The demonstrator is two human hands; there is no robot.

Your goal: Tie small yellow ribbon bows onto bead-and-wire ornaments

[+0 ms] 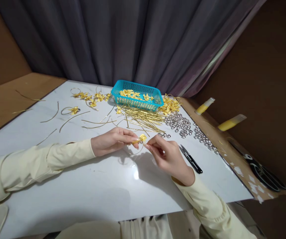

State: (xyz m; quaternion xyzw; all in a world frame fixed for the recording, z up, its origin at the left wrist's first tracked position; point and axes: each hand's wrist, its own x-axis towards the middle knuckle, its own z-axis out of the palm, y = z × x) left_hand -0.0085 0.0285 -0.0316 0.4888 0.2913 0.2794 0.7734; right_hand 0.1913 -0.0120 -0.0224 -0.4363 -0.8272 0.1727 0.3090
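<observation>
Fingertips of the left hand (115,139) — clamped on a small yellow fabric-like flower (143,136) with a thin curved wire, held above the glossy white tabletop (83,189). Right hand (170,156): thumb and forefinger together just beside the flower; anything pinched there, too small to tell. Beyond the hands: one turquoise perforated plastic basket (143,105), yellow flowers within; loose gold-coloured wires (146,117) in front of it. To the right: shiny silver beads (179,122), scattered — and black-handled snips (191,159), lying near the right hand.
</observation>
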